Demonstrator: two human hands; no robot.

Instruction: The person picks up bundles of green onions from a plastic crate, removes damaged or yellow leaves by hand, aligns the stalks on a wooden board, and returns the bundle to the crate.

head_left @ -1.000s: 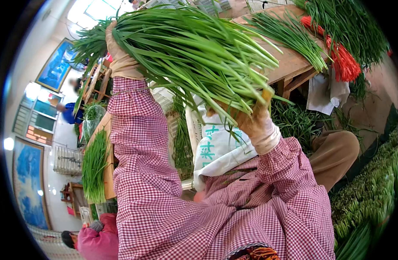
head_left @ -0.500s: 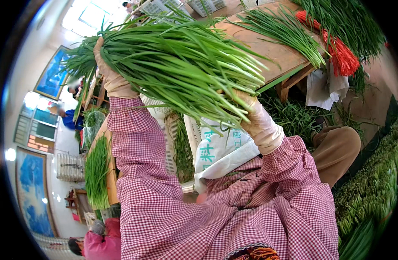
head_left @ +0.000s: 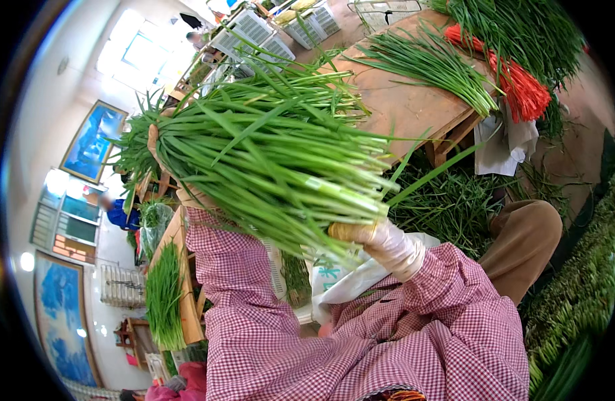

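Note:
A large bunch of garlic chives (head_left: 274,167) is held up in front of me, its green leaves to the left and pale stem ends to the right. My left hand (head_left: 161,150), in a thin glove, is wrapped around the leafy part; leaves cover some of its fingers. At the lower stem ends is my right hand (head_left: 367,235), gloved too, with its fingers bent against the stems. A smaller bundle of chives (head_left: 431,70) lies on the wooden table (head_left: 401,110) beyond.
Red ties (head_left: 518,83) lie at the table's right edge beside a heap of chives (head_left: 521,33). Loose greens (head_left: 448,194) are under the table. More chives (head_left: 165,297) rest on a bench at left. White crates (head_left: 250,33) stand at the back. A co-worker in blue (head_left: 120,214) is at far left.
My right hand has moved down and left along the stem ends. The bunch sits slightly lower, and another bundle on the table shows behind it. The view has shifted a little.

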